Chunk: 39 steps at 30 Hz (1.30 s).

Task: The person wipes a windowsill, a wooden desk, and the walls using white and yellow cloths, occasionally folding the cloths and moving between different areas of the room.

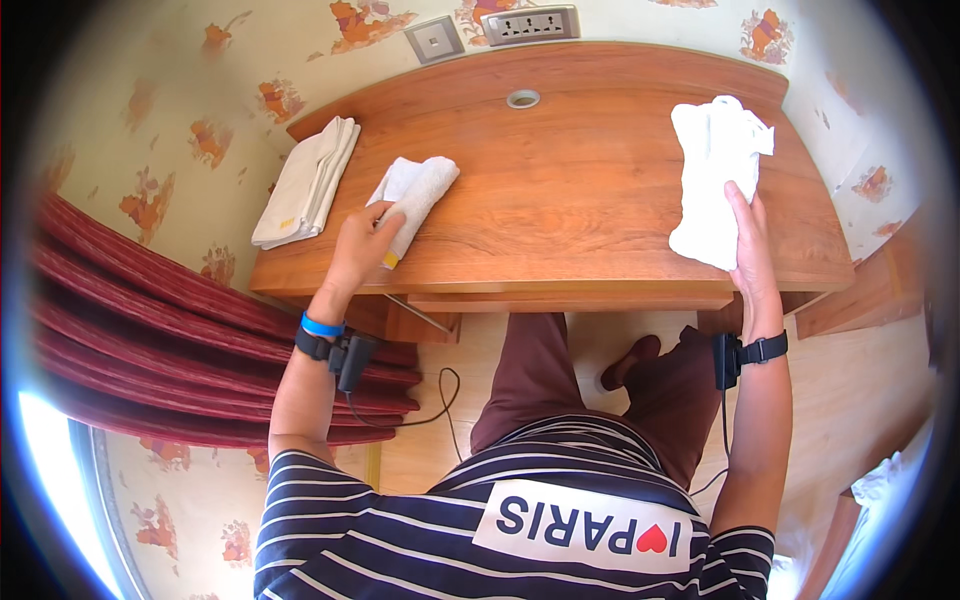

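On the left part of the wooden desk [555,187], my left hand [366,244] grips the near part of a folded white terry towel [429,191]. A yellow patch shows at that towel's near end. Toward the right side, my right hand [752,236] holds the right edge of a bundle of white cloth [709,180], thumb on top and fingers partly hidden. Bright light washes out the bundle's folds, so its layers are hard to tell. A stack of folded cream towels [309,184] lies at the desk's left edge, apart from my left hand.
A raised wooden ledge [585,64] runs along the desk's back, near a round cable hole [523,99]. Wall sockets [531,27] sit behind it. Red curtains [225,337] hang at left. Cables [442,405] trail from the black devices on my wrists.
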{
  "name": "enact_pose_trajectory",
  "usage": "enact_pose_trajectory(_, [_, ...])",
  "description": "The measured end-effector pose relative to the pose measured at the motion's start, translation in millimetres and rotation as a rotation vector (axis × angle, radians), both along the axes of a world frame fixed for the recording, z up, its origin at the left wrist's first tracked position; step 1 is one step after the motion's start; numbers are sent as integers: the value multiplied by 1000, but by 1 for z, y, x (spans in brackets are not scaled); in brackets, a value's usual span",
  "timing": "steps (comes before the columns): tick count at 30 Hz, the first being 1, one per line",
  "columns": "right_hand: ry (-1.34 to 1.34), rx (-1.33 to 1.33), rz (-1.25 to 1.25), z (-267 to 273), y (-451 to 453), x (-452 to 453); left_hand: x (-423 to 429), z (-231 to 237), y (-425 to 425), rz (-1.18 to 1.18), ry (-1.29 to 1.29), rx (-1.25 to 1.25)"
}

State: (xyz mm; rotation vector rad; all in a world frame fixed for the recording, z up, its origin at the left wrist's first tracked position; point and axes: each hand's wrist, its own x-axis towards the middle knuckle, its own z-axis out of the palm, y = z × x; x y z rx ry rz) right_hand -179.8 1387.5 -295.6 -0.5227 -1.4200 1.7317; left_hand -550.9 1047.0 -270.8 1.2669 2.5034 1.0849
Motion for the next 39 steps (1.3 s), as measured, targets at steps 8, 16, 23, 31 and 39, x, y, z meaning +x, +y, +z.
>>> enact_pose_trajectory(8, [-23, -6, -20, 0, 1, 1, -21, 10, -9, 222, 359, -5])
enact_pose_trajectory(16, [-39, 53, -47, -3, 1, -4, 17, -8, -3, 121, 833, -172])
enact_pose_trajectory(23, [-54, -2, -71, -22, 17, 2, -5, 1, -1, 201, 582, -426])
enact_pose_trajectory(31, [-32, 1, -55, -9, 8, 2, 4, -3, -24, 299, 566, -349])
enact_pose_trajectory(39, [-76, 21, -26, -9, 11, 2, 16, -18, -60, 412, 684, -259])
